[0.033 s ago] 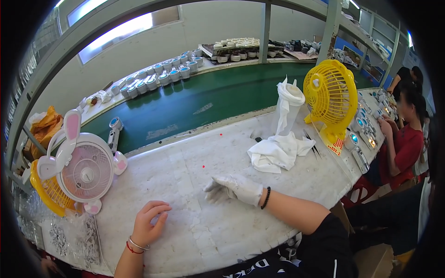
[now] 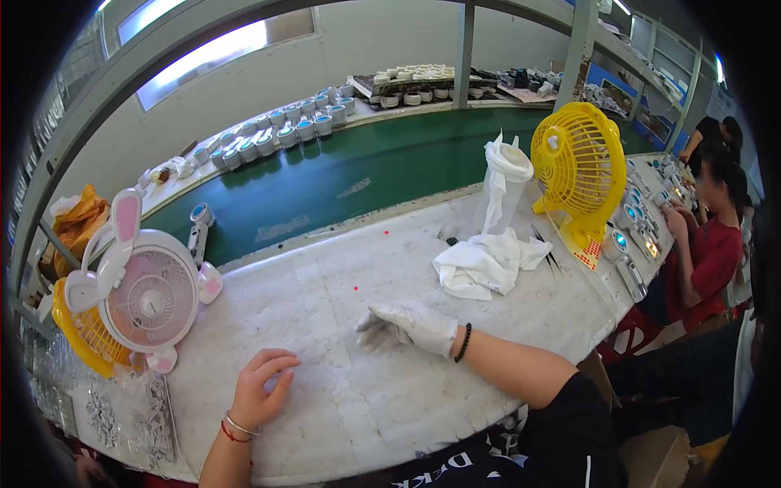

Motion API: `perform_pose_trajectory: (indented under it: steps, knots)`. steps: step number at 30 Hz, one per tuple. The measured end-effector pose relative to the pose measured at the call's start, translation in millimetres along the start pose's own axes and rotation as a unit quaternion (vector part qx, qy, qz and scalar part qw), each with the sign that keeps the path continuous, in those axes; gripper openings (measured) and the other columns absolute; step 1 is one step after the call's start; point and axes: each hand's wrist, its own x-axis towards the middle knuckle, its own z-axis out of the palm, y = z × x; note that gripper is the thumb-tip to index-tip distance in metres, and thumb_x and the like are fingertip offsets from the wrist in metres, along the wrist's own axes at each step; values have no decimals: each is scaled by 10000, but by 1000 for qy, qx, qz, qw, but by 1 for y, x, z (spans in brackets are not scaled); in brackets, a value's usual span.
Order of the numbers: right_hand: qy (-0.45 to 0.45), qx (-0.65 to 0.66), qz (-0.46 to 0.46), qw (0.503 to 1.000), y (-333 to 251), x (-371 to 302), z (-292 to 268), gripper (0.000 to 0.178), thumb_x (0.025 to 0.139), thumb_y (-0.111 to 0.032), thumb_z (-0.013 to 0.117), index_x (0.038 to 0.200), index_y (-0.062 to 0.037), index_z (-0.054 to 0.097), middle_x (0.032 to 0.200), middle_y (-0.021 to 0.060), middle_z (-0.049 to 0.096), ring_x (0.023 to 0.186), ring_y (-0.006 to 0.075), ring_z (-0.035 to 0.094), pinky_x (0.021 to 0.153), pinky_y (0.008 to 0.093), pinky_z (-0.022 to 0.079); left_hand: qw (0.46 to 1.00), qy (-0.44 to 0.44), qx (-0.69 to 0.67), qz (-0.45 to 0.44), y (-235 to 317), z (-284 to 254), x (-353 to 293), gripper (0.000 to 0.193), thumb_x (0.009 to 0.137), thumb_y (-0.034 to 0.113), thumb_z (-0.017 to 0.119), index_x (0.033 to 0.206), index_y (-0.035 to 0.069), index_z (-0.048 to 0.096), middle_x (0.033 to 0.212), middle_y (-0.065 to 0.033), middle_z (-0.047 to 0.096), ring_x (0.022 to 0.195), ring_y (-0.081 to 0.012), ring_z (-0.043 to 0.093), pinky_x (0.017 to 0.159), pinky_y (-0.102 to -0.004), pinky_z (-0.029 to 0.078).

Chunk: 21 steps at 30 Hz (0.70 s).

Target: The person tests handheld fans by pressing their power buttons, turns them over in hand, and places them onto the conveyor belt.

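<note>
My left hand (image 2: 262, 385) is bare and rests near the front of the white worktop (image 2: 325, 382). Its fingers are stretched and slightly bent, with nothing in them. A white glove covers my right hand (image 2: 413, 327), which lies on its side over the middle of the worktop. Its fingers are loosely curved and apart from the thumb, and I see nothing held. Beyond it, to the right, lies a crumpled white cloth (image 2: 488, 264). Two small red dots (image 2: 355, 288) mark the surface ahead of my hands.
A white rabbit-eared fan (image 2: 150, 301) stands left, a yellow fan (image 2: 573, 175) right. Beside the yellow one are a cloth-draped container (image 2: 506, 183) and tweezers (image 2: 549, 252). Behind runs a green conveyor belt (image 2: 342, 175) with a handheld device (image 2: 199, 232). A co-worker (image 2: 708, 252) sits at right.
</note>
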Motion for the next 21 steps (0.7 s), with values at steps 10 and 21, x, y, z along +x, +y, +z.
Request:
perform_pose_trajectory:
  steps: [10, 21]
  knots:
    - [-12, -12, -4, 1000, 9, 9, -9, 471, 931, -446, 414, 1077, -32, 585, 1000, 105, 635, 833, 167, 623, 699, 272, 488, 880, -26, -464, -95, 43, 4, -16, 553, 896, 456, 428, 1301, 82, 388, 1408, -126, 230, 1098, -293, 474, 637, -401, 545]
    - [-24, 18, -24, 999, 21, 9, -11, 434, 941, -382, 432, 1082, 6, 568, 977, 128, 625, 879, 198, 616, 761, 300, 508, 621, -458, -628, -104, 110, 148, -72, 625, 941, 535, 175, 1426, 140, 194, 1488, -23, 151, 1365, -160, 142, 1014, -448, 257]
